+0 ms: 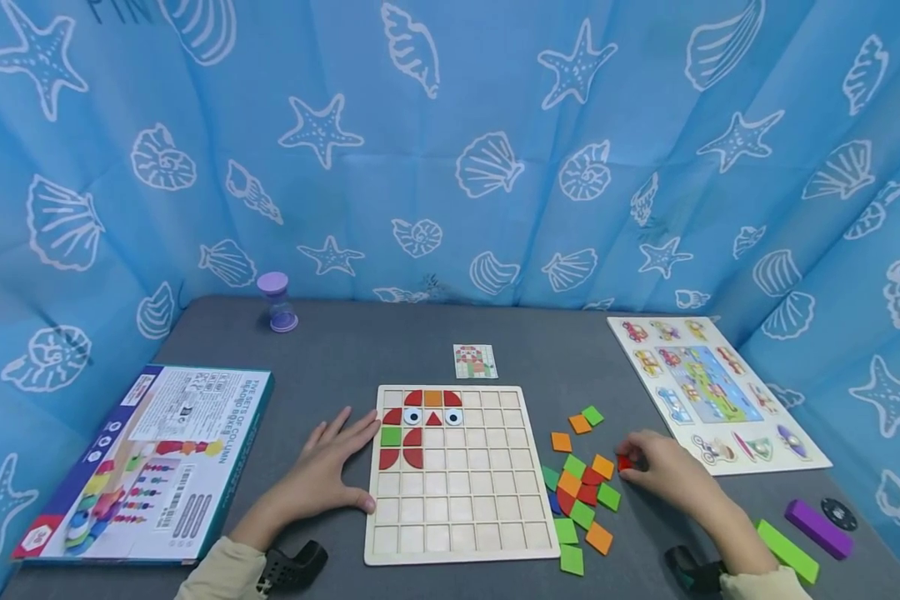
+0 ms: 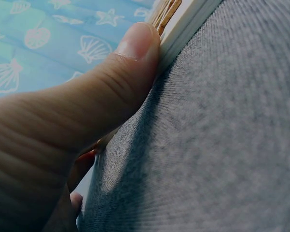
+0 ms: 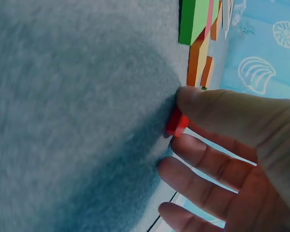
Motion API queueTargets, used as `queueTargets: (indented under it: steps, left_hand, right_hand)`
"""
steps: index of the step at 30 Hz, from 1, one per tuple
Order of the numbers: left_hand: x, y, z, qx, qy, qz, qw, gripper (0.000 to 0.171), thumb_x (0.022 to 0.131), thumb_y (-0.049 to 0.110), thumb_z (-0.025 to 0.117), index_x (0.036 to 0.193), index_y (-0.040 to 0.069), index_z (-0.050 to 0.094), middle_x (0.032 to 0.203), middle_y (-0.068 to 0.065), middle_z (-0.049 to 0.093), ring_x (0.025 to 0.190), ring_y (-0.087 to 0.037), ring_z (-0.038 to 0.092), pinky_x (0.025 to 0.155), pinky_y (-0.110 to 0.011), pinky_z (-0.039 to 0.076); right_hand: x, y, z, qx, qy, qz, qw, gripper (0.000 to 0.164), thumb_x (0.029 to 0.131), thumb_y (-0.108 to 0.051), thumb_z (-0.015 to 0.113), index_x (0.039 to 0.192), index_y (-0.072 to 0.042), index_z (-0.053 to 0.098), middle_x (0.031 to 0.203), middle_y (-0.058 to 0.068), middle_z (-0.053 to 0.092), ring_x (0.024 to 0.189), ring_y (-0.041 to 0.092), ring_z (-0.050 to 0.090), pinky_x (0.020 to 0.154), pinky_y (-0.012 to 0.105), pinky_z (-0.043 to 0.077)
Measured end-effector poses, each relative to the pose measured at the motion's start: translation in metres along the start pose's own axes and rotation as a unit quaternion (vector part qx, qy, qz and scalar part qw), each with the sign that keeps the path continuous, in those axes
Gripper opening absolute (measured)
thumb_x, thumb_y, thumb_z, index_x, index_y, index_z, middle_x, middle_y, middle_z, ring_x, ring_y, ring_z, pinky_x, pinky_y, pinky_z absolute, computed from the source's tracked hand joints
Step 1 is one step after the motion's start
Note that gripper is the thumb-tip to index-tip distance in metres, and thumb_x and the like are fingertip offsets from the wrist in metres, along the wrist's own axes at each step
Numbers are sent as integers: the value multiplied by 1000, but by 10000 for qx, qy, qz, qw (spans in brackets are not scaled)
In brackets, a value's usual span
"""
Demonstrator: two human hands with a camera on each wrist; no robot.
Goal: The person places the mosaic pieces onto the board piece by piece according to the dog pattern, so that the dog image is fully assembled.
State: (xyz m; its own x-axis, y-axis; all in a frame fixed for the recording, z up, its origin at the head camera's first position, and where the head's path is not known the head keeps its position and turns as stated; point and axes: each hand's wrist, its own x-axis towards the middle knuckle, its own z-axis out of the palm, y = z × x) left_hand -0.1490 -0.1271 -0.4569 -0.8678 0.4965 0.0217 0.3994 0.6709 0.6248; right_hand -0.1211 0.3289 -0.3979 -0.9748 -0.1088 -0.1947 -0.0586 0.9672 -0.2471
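Note:
A pale wooden grid board (image 1: pixel 461 558) lies on the dark table, with red, orange and green tiles and two eye pieces set in its upper left cells. Along the board's left edge rests my left hand (image 1: pixel 328 468), fingers spread and the thumb tip (image 2: pixel 137 43) against the rim. To the right of the board, my right hand (image 1: pixel 667 473) pinches a small red tile (image 3: pixel 177 123) between thumb and fingers, low at the table. Loose green, orange, red and blue tiles (image 1: pixel 599 539) lie between that hand and the board, some overlapping.
A small pattern card (image 1: pixel 475 362) lies behind the board. A boxed toy (image 1: pixel 150 467) and a purple sand timer (image 1: pixel 277 304) stand to the left. On the right are a picture puzzle board (image 1: pixel 708 392), a green block (image 1: pixel 787 552), a purple block (image 1: pixel 818 528) and a black disc (image 1: pixel 838 513).

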Motion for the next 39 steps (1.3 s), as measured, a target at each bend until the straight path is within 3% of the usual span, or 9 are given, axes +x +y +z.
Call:
queueTargets:
  steps: [5, 10, 18, 23, 32, 39]
  left_hand:
    - [-1, -1, -1, 1, -14, -12, 10000, 110, 48, 65, 69, 140, 18, 30, 147, 4, 22, 136, -31, 5, 103, -55, 0]
    - [-1, 0, -1, -42, -26, -28, 10000, 110, 48, 63, 70, 140, 18, 30, 147, 3, 22, 136, -32, 5, 103, -56, 0]
    - [0, -1, 0, -14, -67, 12, 10000, 109, 49, 64, 69, 140, 18, 30, 147, 4, 21, 136, -31, 5, 103, -56, 1]
    - [1, 0, 0, -11, -85, -44, 10000, 110, 48, 64, 70, 140, 19, 30, 147, 5, 21, 136, -30, 5, 103, -56, 1]
    - [1, 1, -1, 31, -78, -107, 9999, 110, 48, 65, 70, 140, 19, 30, 147, 6, 21, 136, -29, 4, 103, -54, 0]
    - [1, 0, 0, 2, -77, -112, 9999, 110, 48, 63, 71, 140, 20, 29, 147, 6, 21, 136, -28, 4, 103, -54, 0]
  right_hand:
    - [6, -12, 0, 48, 247, -63, 9997, 22, 71, -17, 72, 90, -9, 62, 77, -2, 56, 68, 11, 49, 59, 29, 45]
    - [15, -46, -1, 245, 370, -216, 9988, 25, 73, -19, 71, 94, -10, 61, 73, -3, 54, 60, 11, 46, 52, 25, 40]
    - [37, -112, 14, 217, 528, -1206, 9911, 22, 73, -21, 70, 93, -15, 62, 74, -7, 56, 60, 7, 47, 52, 22, 41]
    - [49, -143, 21, 200, 440, -1570, 9864, 20, 73, -21, 71, 91, -17, 62, 78, -9, 56, 63, 7, 46, 54, 22, 40]
    - [66, -173, 36, -200, 354, -2009, 9788, 21, 73, -23, 70, 93, -17, 66, 85, -7, 61, 69, 7, 48, 61, 22, 44]
    - [73, -186, 40, -313, 142, -1948, 9802, 24, 74, -25, 71, 96, -18, 67, 88, -6, 63, 72, 6, 50, 66, 24, 45]
